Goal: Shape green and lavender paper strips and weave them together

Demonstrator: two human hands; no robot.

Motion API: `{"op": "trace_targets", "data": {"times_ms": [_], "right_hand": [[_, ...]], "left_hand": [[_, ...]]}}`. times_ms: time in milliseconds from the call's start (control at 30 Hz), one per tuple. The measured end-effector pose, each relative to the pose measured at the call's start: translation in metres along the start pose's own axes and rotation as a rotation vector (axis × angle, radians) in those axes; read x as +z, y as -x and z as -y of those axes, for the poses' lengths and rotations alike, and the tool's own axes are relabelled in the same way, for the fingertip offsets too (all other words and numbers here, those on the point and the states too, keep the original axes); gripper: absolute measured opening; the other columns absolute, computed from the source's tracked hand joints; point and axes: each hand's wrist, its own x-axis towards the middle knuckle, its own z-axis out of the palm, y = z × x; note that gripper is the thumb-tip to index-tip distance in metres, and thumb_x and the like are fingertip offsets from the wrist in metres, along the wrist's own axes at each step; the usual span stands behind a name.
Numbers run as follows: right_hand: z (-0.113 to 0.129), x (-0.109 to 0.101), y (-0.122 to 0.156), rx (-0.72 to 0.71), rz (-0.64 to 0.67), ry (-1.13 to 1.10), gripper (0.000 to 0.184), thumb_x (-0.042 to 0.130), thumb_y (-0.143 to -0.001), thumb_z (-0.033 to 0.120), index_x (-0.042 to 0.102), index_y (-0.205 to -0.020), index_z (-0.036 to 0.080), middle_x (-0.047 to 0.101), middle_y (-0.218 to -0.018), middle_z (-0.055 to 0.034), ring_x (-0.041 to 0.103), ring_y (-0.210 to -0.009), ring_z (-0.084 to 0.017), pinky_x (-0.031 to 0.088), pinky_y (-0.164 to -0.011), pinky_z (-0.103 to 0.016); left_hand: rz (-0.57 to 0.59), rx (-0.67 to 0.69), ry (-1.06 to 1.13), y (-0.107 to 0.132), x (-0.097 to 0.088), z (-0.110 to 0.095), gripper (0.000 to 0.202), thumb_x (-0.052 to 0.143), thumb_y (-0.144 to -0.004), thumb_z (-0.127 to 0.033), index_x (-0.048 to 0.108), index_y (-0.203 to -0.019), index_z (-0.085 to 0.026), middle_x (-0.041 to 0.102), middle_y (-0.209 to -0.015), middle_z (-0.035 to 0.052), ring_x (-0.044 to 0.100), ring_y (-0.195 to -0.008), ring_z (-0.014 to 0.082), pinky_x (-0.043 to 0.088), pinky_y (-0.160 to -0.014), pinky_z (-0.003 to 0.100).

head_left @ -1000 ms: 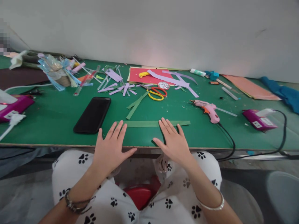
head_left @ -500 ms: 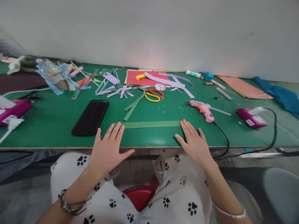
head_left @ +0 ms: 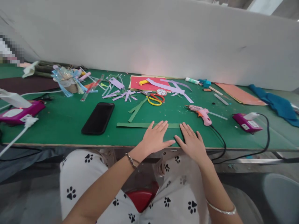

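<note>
A long green paper strip (head_left: 137, 125) lies flat along the front of the green table (head_left: 58, 124). My left hand (head_left: 156, 138) rests open and flat on the strip's right part, fingers stretched forward. My right hand (head_left: 191, 143) lies open beside it at the strip's right end, fingers spread, thumb near my left thumb. Neither hand holds anything. A pink glue gun (head_left: 201, 112) lies just beyond my right hand.
A black phone (head_left: 98, 118) lies left of the strip. Yellow-and-red scissors (head_left: 155, 99), purple paper strips (head_left: 121, 95), a red sheet (head_left: 144, 83) and loose green strips (head_left: 136, 109) sit mid-table. Magenta power blocks (head_left: 246, 123) with cables are at both sides.
My left hand slid right along the green strip until it sits beside my right hand. The right hand moved from the strip's middle to its right end.
</note>
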Motion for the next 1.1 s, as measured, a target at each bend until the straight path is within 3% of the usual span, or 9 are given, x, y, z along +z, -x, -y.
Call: {"op": "trace_targets", "data": {"times_ms": [100,467,667,833,967,1033,1100], "right_hand": [[-0.001,0.002,0.0,-0.02,-0.038,-0.004,0.054,0.027,-0.084,0.042,0.039,-0.13,0.018,0.037,-0.138,-0.007,0.034,-0.126,-0.022,0.028,-0.1,-0.047],[-0.001,0.002,-0.001,0.014,-0.016,-0.008,0.054,0.026,-0.083,0.043,0.039,-0.13,0.019,0.038,-0.138,-0.0047,0.035,-0.126,-0.021,0.03,-0.099,-0.044],[-0.002,0.001,-0.001,0.015,-0.001,-0.01,0.054,0.028,-0.083,0.042,0.039,-0.13,0.017,0.037,-0.138,-0.0054,0.035,-0.126,-0.021,0.03,-0.099,-0.045],[0.001,-0.007,-0.01,-0.063,-0.076,-0.006,0.043,0.035,-0.084,0.038,0.053,-0.116,0.014,0.051,-0.126,-0.013,0.042,-0.118,-0.027,0.023,-0.098,-0.054],[0.017,-0.015,-0.024,-0.307,-0.134,-0.099,0.026,0.04,-0.083,0.021,0.057,-0.102,0.02,0.06,-0.109,-0.0089,0.053,-0.101,-0.022,0.019,-0.097,-0.049],[0.027,-0.017,-0.031,-0.399,-0.063,-0.187,0.022,0.042,-0.082,0.015,0.058,-0.094,0.021,0.063,-0.098,-0.0046,0.056,-0.091,-0.018,0.024,-0.092,-0.043],[0.033,-0.018,-0.035,-0.436,-0.015,-0.234,0.019,0.043,-0.08,0.01,0.059,-0.082,0.02,0.063,-0.085,-0.0018,0.057,-0.084,-0.016,0.026,-0.086,-0.039]], "left_hand": [[-0.008,-0.018,0.007,0.004,0.001,0.0,0.073,0.02,-0.083,-0.06,0.027,-0.135,-0.011,0.028,-0.142,0.0084,0.023,-0.132,0.0197,0.02,-0.107,0.043],[-0.113,-0.308,-0.187,0.085,-0.012,0.043,0.07,0.03,-0.083,-0.055,0.034,-0.132,-0.006,0.035,-0.138,0.0134,0.033,-0.127,0.0252,0.029,-0.102,0.042],[-0.21,-0.439,-0.29,0.108,-0.014,0.05,0.071,0.026,-0.082,-0.056,0.04,-0.128,-0.003,0.04,-0.134,0.0184,0.039,-0.122,0.0306,0.029,-0.099,0.049],[-0.239,-0.422,-0.335,0.094,-0.033,0.044,0.06,0.032,-0.083,-0.052,0.056,-0.113,-0.007,0.059,-0.114,0.0193,0.052,-0.107,0.0302,0.021,-0.103,0.05],[-0.334,-0.381,-0.384,0.063,-0.043,0.035,0.038,0.047,-0.081,-0.034,0.056,-0.11,-0.01,0.053,-0.12,0.0176,0.043,-0.115,0.032,0.024,-0.099,0.051],[-0.283,-0.266,-0.335,0.046,-0.042,0.032,0.029,0.053,-0.079,-0.03,0.06,-0.101,-0.013,0.056,-0.115,0.0147,0.045,-0.113,0.0303,0.027,-0.096,0.048],[-0.146,-0.124,-0.274,0.033,-0.04,0.032,0.02,0.052,-0.081,-0.024,0.06,-0.096,-0.015,0.06,-0.103,0.0106,0.054,-0.1,0.0245,0.035,-0.089,0.042]]}}
